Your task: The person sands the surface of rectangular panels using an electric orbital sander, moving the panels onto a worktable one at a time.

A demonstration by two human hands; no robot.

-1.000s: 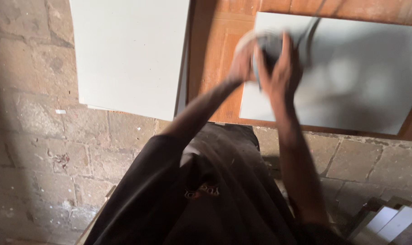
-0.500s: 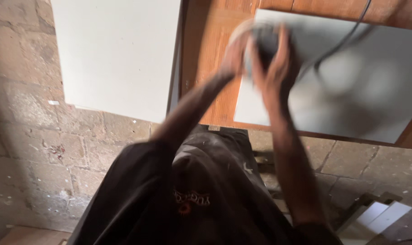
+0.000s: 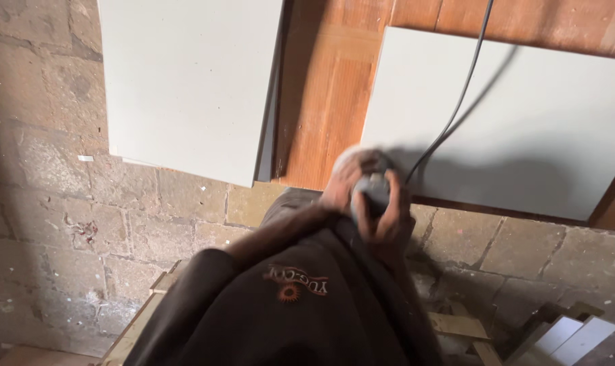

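Gripped with both hands at lower centre of the frame: a grey power tool (image 3: 373, 190), rounded body, probably a sander, set on the near left corner of the pale panel (image 3: 524, 129) lying in the upper right. Left hand (image 3: 348, 179) wrapped over the tool's upper-left side, fingers curled and pressed to the body; right hand (image 3: 387, 220) clamped from below and right, fingers (image 3: 362, 220) closed up around the housing, slightly blurred. No gap seen between either palm and the tool, so neither hand nearer than the other. Ran up and to the right from the tool toward the top edge of the frame, across the panel: a dark cable (image 3: 460, 95), marking the tool's long axis as roughly diagonal. Lay to the upper left, apart from the hands: a second pale panel (image 3: 185, 81), propped over the stone floor (image 3: 64, 203). Showed between the two panels: reddish wooden board (image 3: 328, 88). Filled the lower middle: dark sleeve and shirt (image 3: 294, 305).
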